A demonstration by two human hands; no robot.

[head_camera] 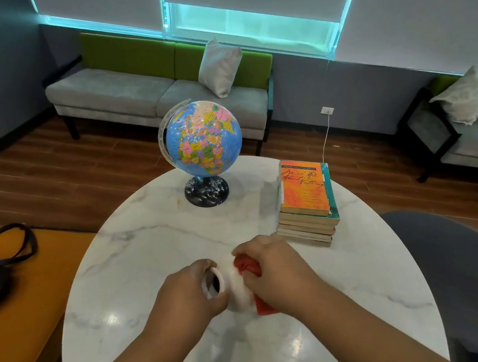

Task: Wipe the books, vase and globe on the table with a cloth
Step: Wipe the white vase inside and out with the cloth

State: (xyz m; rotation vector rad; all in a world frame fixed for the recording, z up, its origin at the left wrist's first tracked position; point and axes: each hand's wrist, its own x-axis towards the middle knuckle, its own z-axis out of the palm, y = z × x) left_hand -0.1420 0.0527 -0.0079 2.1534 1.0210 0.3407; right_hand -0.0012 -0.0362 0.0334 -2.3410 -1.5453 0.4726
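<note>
Vase [236, 288] is being wiped right now, pretty close to the near edge of the round marble table [149, 244]. It's being tipped on its side and gripped around the neck by the left hand [185, 294], probably so the belly is being held steady and turned up. A red cloth [247, 264] is being bunched in the right hand [274, 269] and pressed against that belly. The globe [203, 138] and the stack of paperbacks [305, 200] are being ignored for now farther back, well apart, likely waiting their turn.
</note>
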